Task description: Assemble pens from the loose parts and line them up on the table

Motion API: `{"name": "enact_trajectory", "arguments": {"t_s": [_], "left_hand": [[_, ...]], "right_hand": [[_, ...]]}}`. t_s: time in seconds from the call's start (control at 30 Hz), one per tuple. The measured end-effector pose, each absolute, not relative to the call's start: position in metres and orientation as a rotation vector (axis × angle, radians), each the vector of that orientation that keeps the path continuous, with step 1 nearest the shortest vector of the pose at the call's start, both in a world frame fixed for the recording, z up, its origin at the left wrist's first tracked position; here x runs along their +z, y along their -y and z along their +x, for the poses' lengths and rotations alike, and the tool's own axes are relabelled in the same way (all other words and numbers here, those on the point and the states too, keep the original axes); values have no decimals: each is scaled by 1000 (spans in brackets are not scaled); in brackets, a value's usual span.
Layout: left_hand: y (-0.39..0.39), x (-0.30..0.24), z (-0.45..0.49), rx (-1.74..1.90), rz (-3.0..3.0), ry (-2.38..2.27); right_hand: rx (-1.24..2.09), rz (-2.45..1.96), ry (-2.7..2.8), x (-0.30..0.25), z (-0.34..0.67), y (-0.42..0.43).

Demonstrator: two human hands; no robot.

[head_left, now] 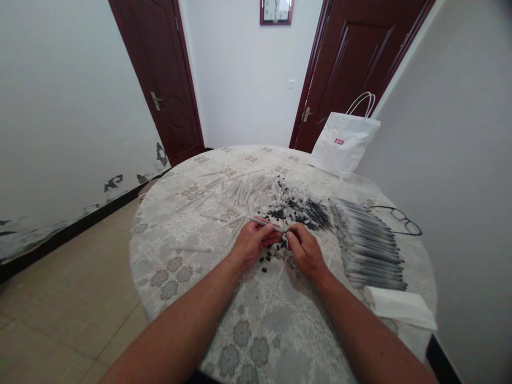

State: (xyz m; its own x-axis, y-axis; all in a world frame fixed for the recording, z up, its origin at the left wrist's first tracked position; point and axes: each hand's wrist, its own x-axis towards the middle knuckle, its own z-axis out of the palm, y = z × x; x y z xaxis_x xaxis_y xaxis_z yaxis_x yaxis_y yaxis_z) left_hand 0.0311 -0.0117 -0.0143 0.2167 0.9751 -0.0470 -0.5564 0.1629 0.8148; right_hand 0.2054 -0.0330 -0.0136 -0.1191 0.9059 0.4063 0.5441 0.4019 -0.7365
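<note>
One slim grey tube (262, 221) | left hand (252, 242), right hand (306, 249) pinching it | stubby black pieces (264, 270) near

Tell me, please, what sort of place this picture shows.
Probably a room in a home. The grey-white, flower-patterned cloth tablecloth, the dark-red panelled doors and the square, red-framed wall clock suggest it.

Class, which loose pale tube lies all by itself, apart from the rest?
The single tube to the left of the left hand, lying nearly level in the picture. The other loose tubes are heaped or fanned out beyond it.
</note>
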Motion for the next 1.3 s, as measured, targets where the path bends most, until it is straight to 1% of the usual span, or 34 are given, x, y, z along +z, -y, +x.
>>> {"name": "enact_trajectory", "arguments": {"t_s": [0.27,0.57,0.83,0.9,1.07,1.3], "left_hand": [[12,-15,32,1192,781,-682],[13,-7,32,1208,771,-718],[13,-10,33,1198,788,-712],[13,-10,32,1185,805,-707],[12,-11,28,1201,848,-750],[10,-15,25,1217,867,-815]], "right_hand": [[576,-1262,1818,-15,204,32],[514,-1222,1805,-11,201,35],[553,-1217,1813,-12,203,34],[613,-1214,1767,-13,203,34],[881,-1175,1560,-19,201,31],[1153,-1145,1438,-24,202,23]]}}
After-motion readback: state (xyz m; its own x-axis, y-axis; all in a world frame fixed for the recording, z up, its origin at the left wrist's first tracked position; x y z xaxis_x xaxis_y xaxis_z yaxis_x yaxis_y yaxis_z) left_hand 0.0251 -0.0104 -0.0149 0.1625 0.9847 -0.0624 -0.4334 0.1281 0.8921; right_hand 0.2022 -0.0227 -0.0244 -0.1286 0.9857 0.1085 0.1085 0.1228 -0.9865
